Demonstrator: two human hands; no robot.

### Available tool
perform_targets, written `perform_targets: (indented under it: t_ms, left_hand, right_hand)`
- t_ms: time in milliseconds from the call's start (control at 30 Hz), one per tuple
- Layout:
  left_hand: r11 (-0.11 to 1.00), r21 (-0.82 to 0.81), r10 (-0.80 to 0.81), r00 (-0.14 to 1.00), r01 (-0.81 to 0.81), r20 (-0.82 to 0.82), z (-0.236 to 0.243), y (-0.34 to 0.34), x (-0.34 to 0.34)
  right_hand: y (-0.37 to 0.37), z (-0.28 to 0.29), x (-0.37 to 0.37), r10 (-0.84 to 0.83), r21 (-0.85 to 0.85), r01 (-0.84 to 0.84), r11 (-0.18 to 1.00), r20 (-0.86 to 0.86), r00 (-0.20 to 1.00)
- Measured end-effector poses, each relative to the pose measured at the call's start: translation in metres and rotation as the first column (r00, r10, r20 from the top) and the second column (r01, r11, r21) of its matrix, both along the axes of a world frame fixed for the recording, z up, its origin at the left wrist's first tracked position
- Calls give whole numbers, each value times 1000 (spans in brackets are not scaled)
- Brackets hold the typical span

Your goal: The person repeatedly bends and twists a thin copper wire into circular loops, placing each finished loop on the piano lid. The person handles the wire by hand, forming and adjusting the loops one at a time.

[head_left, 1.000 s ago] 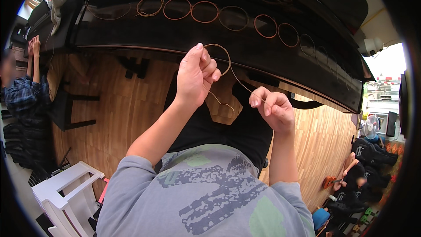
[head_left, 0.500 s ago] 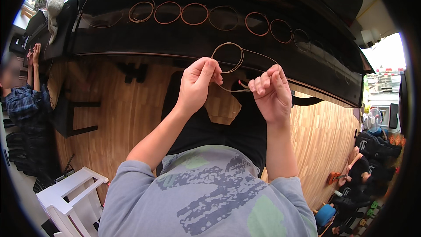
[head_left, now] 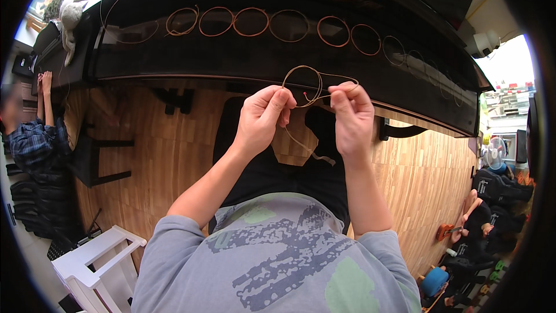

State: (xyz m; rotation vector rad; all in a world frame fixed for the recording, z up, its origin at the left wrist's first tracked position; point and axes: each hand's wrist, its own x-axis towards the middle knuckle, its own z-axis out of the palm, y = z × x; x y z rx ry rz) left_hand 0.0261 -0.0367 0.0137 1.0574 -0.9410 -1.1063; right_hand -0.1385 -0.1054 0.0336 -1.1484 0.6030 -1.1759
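Head view, from left: a co-worker in a plaid shirt (head_left: 36,144) sits near a black stool (head_left: 92,168), while a white wooden stand (head_left: 95,261) is nearer the wearer. A loose thin string (head_left: 103,22) trails across the left end of the glossy black surface (head_left: 191,61), apparently a piano, followed by a row of copper and paler string coils (head_left: 234,21). The left hand (head_left: 267,110) is closed to a thumb-and-finger pinch on the left side of a brassy wire string (head_left: 302,66), whose loop stands just in front of the surface's edge; a tail hangs below. At the loop's low side shows a small pinkish tip (head_left: 305,94). The right hand (head_left: 349,104), likewise pinched nearly closed, has strands of that string between thumb and fingers; which end it grips I cannot tell. Good handling here calls for a firm left pinch where the turns meet, so they don't spring apart, and a light right-hand lead along the wire's own curve, without kinks. The dangling tail is best kept clear. Farther right is a fan (head_left: 496,153).
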Motion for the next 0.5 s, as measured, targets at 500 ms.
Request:
perform_targets:
  t_ms: [500]
  left_hand:
    - [997,74,49,960,-30,-276,3,-2,-15]
  right_hand:
    - [15,-14,1,-83,-450,-168,877,-486,870]
